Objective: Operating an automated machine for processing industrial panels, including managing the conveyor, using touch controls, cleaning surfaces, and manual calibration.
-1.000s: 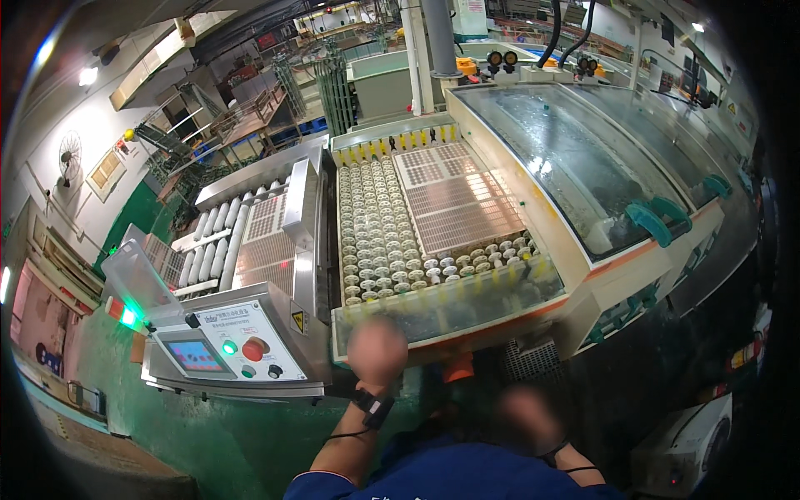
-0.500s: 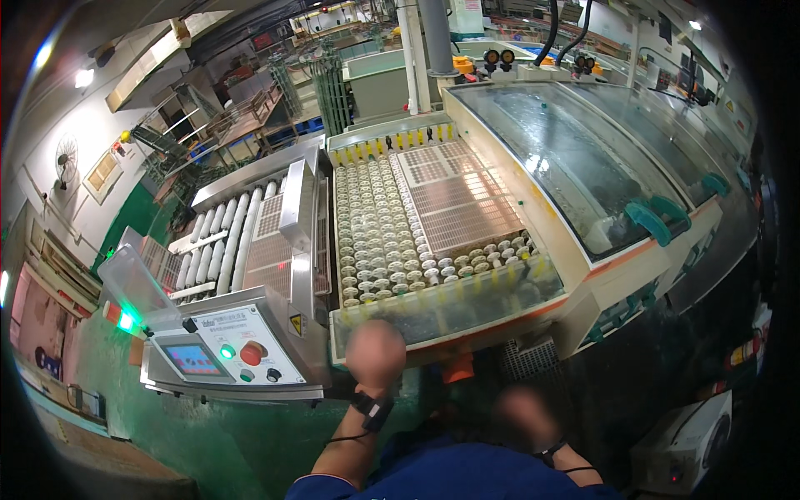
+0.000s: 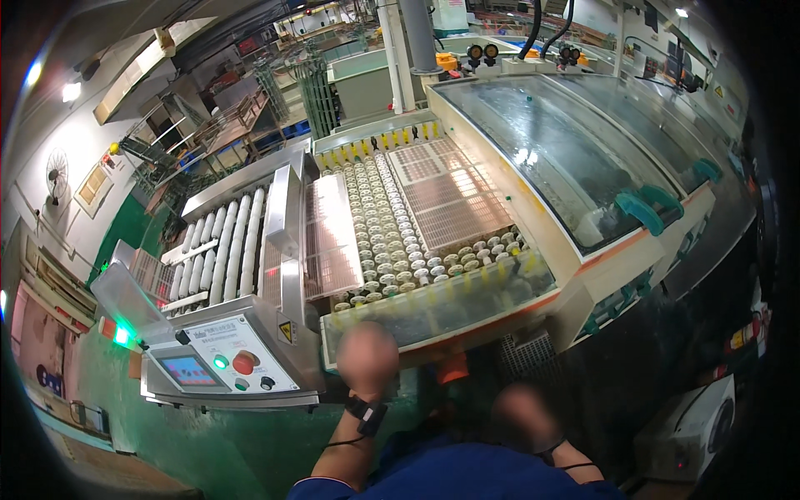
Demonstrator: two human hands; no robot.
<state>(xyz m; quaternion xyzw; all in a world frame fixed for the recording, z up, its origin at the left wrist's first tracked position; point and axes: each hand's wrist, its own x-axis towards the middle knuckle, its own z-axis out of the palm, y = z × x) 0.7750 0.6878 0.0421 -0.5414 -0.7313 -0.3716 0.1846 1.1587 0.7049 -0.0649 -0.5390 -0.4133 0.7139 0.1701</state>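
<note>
My left hand is at the near edge of the conveyor machine, over or against its clear front panel. It is blurred, so its fingers do not show. A black band is around that wrist. Lower down, my right hand hangs in front of my body, apart from the machine and blurred as well. On the bed of small white wheels lie two copper-coloured perforated panels: one panel at the right, and another panel at the left, partly under the metal housing.
To the left stands a steel roller unit with a control panel, a red button and a lit green lamp. A clear-lidded tank with green handles adjoins on the right. A white box-shaped device sits at lower right.
The left panel has slid rightward from the steel roller unit onto the wheels. The whole view has shifted slightly. My hands keep nearly the same places.
</note>
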